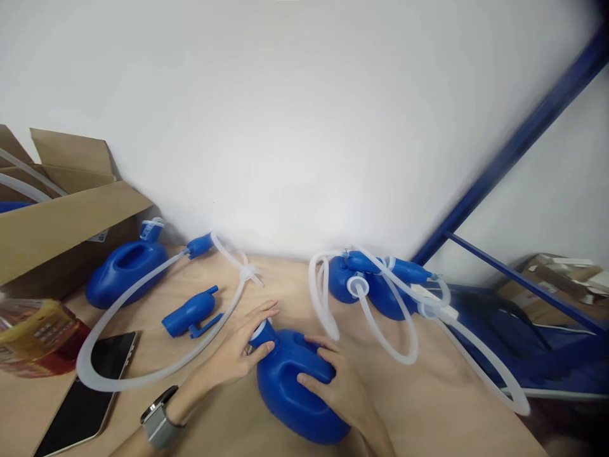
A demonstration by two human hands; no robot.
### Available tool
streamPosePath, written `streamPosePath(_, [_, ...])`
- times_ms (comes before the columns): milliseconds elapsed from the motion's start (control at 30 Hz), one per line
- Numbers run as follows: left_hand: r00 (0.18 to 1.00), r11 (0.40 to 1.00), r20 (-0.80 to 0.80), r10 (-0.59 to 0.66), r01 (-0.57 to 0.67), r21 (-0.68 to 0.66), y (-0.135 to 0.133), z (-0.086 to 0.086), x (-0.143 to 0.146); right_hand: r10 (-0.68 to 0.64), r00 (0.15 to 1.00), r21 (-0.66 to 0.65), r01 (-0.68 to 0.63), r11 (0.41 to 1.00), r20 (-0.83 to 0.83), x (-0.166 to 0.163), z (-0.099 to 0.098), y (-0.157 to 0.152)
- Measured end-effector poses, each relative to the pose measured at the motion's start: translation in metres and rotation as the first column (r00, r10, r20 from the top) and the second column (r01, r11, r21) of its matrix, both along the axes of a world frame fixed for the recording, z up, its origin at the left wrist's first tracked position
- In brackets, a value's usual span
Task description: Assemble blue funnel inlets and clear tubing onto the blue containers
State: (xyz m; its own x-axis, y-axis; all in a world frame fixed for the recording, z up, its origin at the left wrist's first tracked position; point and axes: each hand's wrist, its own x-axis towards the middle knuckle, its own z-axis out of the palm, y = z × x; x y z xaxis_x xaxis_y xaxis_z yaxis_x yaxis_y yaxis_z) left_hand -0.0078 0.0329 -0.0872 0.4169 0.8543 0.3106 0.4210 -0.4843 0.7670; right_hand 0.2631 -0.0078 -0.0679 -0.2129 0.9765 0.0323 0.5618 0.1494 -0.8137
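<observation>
A blue plastic urinal bottle point(297, 406) with a molded handle lies on its side in front of me. My left hand point(240, 346) is around its short neck point(264, 334), thumb on the near side and fingers stretched along the far side. My right hand point(340, 384) grips the handle area, with the thumb on top and the fingers partly hidden. Left of the bottle lies a separate blue spouted piece point(190, 314) with a thin arm. A long translucent tube point(137, 384) loops around that piece and runs to a blue connector point(200, 245).
Another blue bottle point(128, 270) sits beside an open cardboard box point(71, 209) at left. A phone point(90, 393) and a drink bottle point(40, 336) lie nearby. At right are more blue bottles point(387, 298) with coiled tubes point(409, 355), near a blue metal frame point(518, 149).
</observation>
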Motion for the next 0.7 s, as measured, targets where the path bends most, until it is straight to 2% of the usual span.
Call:
streamPosePath(133, [0.984,0.989,-0.121,-0.133,0.123,-0.085,-0.002,0.004,-0.016,0.065,0.996,-0.05,-0.067,0.996,-0.053,0.021,0.004,0.015])
streamPosePath(167, [0.978,0.988,-0.165,-0.129,0.114,-0.102,0.0,0.006,-0.024,0.071,0.996,-0.06,-0.074,0.995,-0.047,0.026,0.006,0.018])
streamPosePath(200, [0.974,0.995,-0.214,-0.069,0.051,-0.091,0.003,0.008,-0.034,0.065,0.998,-0.058,-0.067,0.996,-0.027,0.03,0.008,0.019])
streamPosePath(267, [0.941,0.981,-0.283,0.187,-0.194,0.004,0.015,0.012,-0.059,0.027,0.999,0.013,-0.028,1.0,0.045,0.031,0.013,0.015])
streamPosePath(300, [0.887,0.936,-0.301,0.35,-0.346,0.07,0.022,0.012,-0.072,0.006,0.996,0.093,-0.014,0.996,0.089,0.027,0.016,0.01])
streamPosePath(333, [0.843,0.895,-0.306,0.443,-0.434,0.099,0.029,0.012,-0.084,-0.008,0.991,0.198,-0.018,0.98,0.13,0.019,0.017,0.003])
streamPosePath(367, [0.813,0.868,-0.313,0.492,-0.484,0.108,0.036,0.01,-0.095,-0.002,0.986,0.31,-0.051,0.949,0.168,0.006,0.016,-0.006])
streamPosePath(433, [0.783,0.847,-0.341,0.52,-0.524,0.087,0.047,0.002,-0.111,0.083,0.967,0.493,-0.196,0.848,0.241,-0.031,0.008,-0.022])
streamPosePath(500, [0.777,0.846,-0.369,0.51,-0.53,0.054,0.051,-0.008,-0.117,0.274,0.9,0.502,-0.418,0.757,0.338,-0.078,-0.01,-0.032])
streamPosePath(533, [0.773,0.843,-0.378,0.51,-0.536,0.042,0.051,-0.013,-0.117,0.307,0.873,0.459,-0.466,0.757,0.379,-0.102,-0.023,-0.032])
streamPosePath(600, [0.76,0.826,-0.378,0.529,-0.563,0.025,0.048,-0.017,-0.116,0.24,0.843,0.349,-0.435,0.83,0.482,-0.142,-0.051,-0.023])
streamPosePath(667, [0.739,0.792,-0.353,0.574,-0.61,0.011,0.044,-0.015,-0.115,0.14,0.835,0.262,-0.319,0.911,0.532,-0.167,-0.077,-0.008])
streamPosePath(700, [0.732,0.775,-0.328,0.597,-0.631,0.002,0.042,-0.012,-0.116,0.109,0.85,0.253,-0.272,0.928,0.515,-0.173,-0.087,-0.001])
